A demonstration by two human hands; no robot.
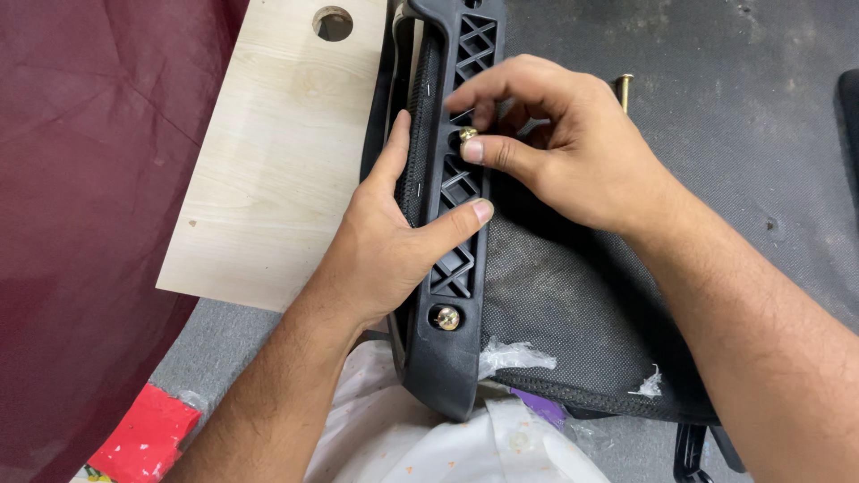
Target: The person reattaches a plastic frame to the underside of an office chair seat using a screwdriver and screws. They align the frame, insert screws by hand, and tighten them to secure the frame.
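Observation:
My left hand grips a black plastic bracket with cross-shaped ribs, thumb on its face and fingers around its left edge. The bracket lies along the edge of a black fabric-covered seat panel. My right hand pinches a brass bolt head in a hole midway up the bracket, between thumb and forefinger. A second brass bolt sits in the bracket's lower hole.
A pale wooden board with a round hole lies left of the bracket, over a dark red cloth. A loose brass bolt rests on the grey carpet. White cloth and a red package lie near me.

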